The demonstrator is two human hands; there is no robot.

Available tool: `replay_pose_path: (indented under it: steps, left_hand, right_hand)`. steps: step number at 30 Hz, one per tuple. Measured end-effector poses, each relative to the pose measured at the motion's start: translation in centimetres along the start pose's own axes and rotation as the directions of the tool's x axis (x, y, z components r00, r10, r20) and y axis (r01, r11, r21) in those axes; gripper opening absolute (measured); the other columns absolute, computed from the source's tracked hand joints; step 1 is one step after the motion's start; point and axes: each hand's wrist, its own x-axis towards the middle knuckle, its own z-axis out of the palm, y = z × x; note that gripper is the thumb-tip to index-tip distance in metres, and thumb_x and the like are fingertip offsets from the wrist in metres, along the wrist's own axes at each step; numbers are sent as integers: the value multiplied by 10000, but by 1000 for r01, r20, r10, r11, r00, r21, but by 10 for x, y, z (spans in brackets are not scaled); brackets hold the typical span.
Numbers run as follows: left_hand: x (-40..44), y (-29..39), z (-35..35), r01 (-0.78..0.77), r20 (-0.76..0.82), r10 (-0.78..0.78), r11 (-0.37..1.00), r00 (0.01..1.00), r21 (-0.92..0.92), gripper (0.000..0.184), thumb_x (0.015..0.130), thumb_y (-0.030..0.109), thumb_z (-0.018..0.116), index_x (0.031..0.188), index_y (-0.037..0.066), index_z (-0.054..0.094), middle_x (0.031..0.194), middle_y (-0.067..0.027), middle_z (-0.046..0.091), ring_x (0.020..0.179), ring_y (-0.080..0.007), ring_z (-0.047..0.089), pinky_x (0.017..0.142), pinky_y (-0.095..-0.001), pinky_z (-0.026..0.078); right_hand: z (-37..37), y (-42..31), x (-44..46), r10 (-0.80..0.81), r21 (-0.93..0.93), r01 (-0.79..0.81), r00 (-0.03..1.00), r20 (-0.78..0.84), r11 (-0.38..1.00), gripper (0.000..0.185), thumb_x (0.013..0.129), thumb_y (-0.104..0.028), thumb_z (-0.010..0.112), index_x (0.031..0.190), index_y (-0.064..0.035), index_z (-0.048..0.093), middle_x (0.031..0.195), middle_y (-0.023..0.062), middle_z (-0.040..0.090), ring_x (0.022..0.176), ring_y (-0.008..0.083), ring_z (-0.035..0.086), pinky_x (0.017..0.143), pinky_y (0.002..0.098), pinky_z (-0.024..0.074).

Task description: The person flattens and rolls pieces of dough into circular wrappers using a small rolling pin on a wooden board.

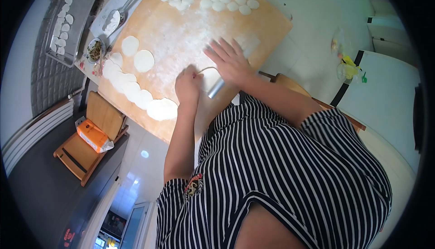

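Working roller (216,88) over dough (210,78) — orange packet's (92,134) print unreadable

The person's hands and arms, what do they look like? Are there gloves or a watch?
No gloves on the left hand or right hand, and no watch shows. The left sleeve and right sleeve are short, with dark and white stripes. A colourful patch with red sits by the left sleeve.

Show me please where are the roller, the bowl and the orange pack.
Roller (216,88): head view, its bare silver end.
Bowl (103,48): head view, right rim.
Orange pack (92,135): head view, middle.
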Motion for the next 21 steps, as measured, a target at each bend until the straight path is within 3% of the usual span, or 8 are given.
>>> replay_pose_path:
  steps: [3,4,7,10,13,15,17,21]
  left_hand:
    - [-15,-7,-4,300,121,-278,923,953,-242,275,933,264,713,1034,9,686,1023,-198,753,928,-376,721,859,-450,553]
    - [-16,-13,-8,422,326,-293,777,899,-467,332,947,290,695,1044,-27,685,1070,-234,757,909,-363,742,860,-426,564]
    - [-14,-10,-10,220,230,-170,952,958,-212,292,929,273,731,1006,-6,688,1024,-201,749,910,-374,718,843,-442,554]
    - [0,13,-14,43,49,-40,997,998,-66,273,909,271,758,972,17,680,976,-178,720,910,-384,690,823,-470,538]
    - [6,-3,-2,-133,-60,133,991,989,-5,261,895,268,771,935,32,669,949,-168,684,916,-394,662,807,-493,520]
    - [-1,-7,-4,-91,-66,89,995,994,-34,257,914,266,748,960,25,674,948,-182,710,902,-389,683,813,-480,532]
    - [-16,0,-12,267,35,-267,930,963,-253,255,929,264,726,993,20,689,940,-192,738,880,-382,706,816,-463,544]
    - [-15,-23,-2,227,207,-173,936,963,-271,304,930,307,732,1012,15,706,944,-189,744,881,-379,710,812,-459,543]
  right_hand:
    - [-1,10,-42,-18,28,19,1000,-17,999,502,889,-166,615,1384,-111,674,1407,137,653,1337,355,580,1155,584,392]
    - [-4,12,-42,-46,11,46,998,-32,999,475,886,-180,615,1348,-103,697,1362,141,679,1290,365,613,1130,585,419]
    - [1,3,-15,-58,20,59,998,-29,998,495,892,-154,613,1382,-117,673,1425,131,641,1352,354,566,1162,574,390]
    - [9,-15,36,84,-37,-79,983,166,996,603,935,-106,569,1530,-192,533,1613,78,451,1532,305,326,1254,550,241]
    - [5,-12,23,19,27,-22,995,101,999,559,924,-141,577,1482,-166,589,1553,97,530,1473,327,429,1224,560,300]
    - [0,-2,-21,-13,40,10,997,79,999,552,905,-129,588,1457,-133,606,1521,116,562,1450,332,466,1217,565,311]
    - [1,6,-38,-40,51,37,997,61,998,546,887,-118,598,1432,-101,624,1490,135,594,1426,337,502,1209,571,322]
    - [-1,-1,-12,-49,82,43,997,62,996,575,871,-110,613,1446,-103,614,1493,132,591,1424,339,501,1201,573,327]
